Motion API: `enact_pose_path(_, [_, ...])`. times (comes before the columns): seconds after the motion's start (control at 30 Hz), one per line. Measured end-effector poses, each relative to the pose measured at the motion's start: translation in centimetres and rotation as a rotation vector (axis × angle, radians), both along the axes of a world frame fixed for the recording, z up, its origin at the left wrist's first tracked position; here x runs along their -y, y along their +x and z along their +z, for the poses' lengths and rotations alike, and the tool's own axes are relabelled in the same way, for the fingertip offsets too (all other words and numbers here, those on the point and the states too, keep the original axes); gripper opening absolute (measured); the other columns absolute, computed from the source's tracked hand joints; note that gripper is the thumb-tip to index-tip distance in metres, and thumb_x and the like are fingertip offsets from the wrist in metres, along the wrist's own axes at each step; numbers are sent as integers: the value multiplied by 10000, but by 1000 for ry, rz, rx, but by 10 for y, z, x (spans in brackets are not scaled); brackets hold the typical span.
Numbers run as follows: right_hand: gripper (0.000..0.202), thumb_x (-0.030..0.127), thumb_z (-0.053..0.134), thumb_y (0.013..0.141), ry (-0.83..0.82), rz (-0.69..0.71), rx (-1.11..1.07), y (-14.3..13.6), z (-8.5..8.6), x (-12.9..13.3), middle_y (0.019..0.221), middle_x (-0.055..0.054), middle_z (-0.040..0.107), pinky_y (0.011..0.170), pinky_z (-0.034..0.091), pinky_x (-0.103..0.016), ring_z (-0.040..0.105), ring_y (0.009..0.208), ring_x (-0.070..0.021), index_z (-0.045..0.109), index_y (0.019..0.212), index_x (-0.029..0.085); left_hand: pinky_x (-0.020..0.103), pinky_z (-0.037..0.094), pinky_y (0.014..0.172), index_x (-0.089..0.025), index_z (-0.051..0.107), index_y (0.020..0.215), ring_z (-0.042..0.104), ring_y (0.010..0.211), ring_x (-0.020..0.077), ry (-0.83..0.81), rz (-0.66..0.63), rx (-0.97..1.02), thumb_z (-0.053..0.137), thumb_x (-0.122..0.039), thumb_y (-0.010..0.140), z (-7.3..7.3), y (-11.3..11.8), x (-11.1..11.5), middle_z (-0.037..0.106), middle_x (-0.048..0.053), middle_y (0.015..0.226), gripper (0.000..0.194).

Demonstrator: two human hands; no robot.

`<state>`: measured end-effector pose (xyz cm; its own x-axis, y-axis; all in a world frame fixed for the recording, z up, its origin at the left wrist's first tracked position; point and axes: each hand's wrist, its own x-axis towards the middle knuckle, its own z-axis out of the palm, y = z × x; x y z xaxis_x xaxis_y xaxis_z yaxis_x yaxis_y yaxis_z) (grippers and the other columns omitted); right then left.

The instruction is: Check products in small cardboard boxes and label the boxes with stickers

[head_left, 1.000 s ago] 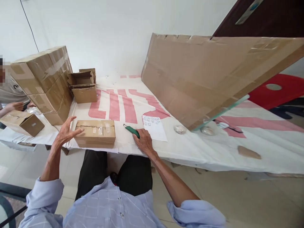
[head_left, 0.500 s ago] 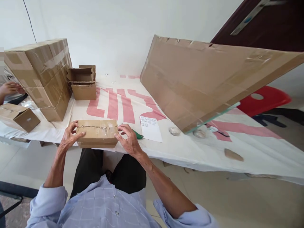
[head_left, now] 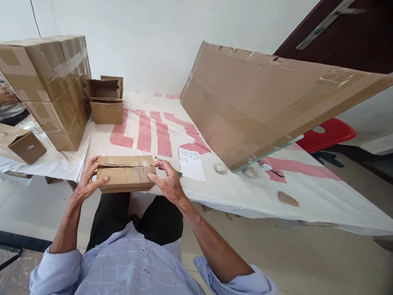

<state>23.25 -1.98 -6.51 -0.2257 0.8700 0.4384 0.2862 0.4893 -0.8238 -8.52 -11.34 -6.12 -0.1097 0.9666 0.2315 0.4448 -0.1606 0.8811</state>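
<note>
A small cardboard box (head_left: 126, 174) rests at the front edge of the cloth-covered table, with a ragged, partly parted seam running along its top. My left hand (head_left: 89, 182) grips its left end, thumb on the front part of the top. At the opposite end my right hand (head_left: 166, 180) holds on with thumb and fingers. Behind the right fingers peeks a green-handled tool (head_left: 180, 174), mostly hidden by that hand. A white sheet with small printed or drawn shapes (head_left: 192, 166) lies right of the box.
Stacked taped cartons (head_left: 58, 90) stand at left, with open small boxes (head_left: 106, 110) beside them. Another carton (head_left: 26, 145) sits far left near another person's hand (head_left: 6, 95). A large cardboard sheet (head_left: 260, 102) leans at right. A red chair (head_left: 328, 135) is behind it.
The seam on top of the box has parted wider, with a dark gap at its left. Both hands stay on the box ends. The view has shifted slightly.
</note>
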Motion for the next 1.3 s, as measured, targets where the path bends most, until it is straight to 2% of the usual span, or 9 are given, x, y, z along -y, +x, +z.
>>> enact_pose_path(0.2, [204,343,741,796,22,-2,-64,-3,0,6,1217,-92,730,1118,502,-495,674,1199,-297,696,974,253,541,423,1264,-317,694,1362,380,1541,359,57,-35,-56,749,-564,910,0,0,1,464,99,1554,518])
enact_pose_path(0.33, [190,340,728,793,-30,12,-139,-6,-1,6,1200,-88,741,1122,500,-489,685,1194,-291,700,958,250,553,373,1295,-292,707,1307,451,1449,344,103,-29,-104,721,-591,929,2,5,0,516,105,1418,483])
enact_pose_path(0.5, [155,245,670,783,-39,71,-195,-13,8,10,1077,-62,790,1130,498,-480,698,1206,-282,691,936,262,541,406,1270,-316,536,1556,461,1467,352,72,-15,-162,761,-632,896,9,11,-2,466,108,1492,765])
enact_pose_path(0.6, [190,213,658,783,-49,116,-185,-17,18,13,1006,-39,808,1049,548,-444,736,1050,-246,702,963,259,547,391,1279,-334,440,1629,436,1505,362,35,-29,-177,768,-651,884,12,12,-2,413,107,1575,873])
enact_pose_path(0.67, [198,221,673,788,-70,130,-184,-16,21,13,997,-33,810,1007,568,-421,740,986,-228,711,980,253,545,382,1287,-322,466,1603,437,1511,361,17,-36,-173,762,-657,885,13,12,-1,405,107,1587,846])
enact_pose_path(0.93, [171,298,673,855,-83,148,-123,-1,19,3,1045,-39,799,1016,580,-421,737,1028,-229,738,1006,252,547,440,1259,-264,609,1414,517,1446,362,65,-19,-170,769,-640,885,13,13,-2,491,110,1507,668])
enact_pose_path(1.07, [238,274,669,883,100,50,-47,1,23,-1,1154,-78,756,985,587,-461,701,1120,-271,724,1115,260,544,432,1274,-264,634,1389,487,1494,367,115,-20,-176,776,-615,891,15,15,-2,481,117,1549,625])
enact_pose_path(1.17, [302,265,688,900,258,-36,32,1,30,-7,1275,-111,710,1101,533,-549,642,1253,-318,724,1200,272,537,450,1263,-252,664,1342,496,1495,373,147,-20,-209,775,-589,898,19,16,-1,502,126,1547,568])
enact_pose_path(1.3, [287,262,697,935,304,89,149,-1,36,-17,1231,-101,745,1103,536,-567,662,1202,-322,748,1217,279,510,496,1216,-229,683,1275,541,1453,365,172,-23,-240,758,-561,915,23,17,0,528,132,1534,496])
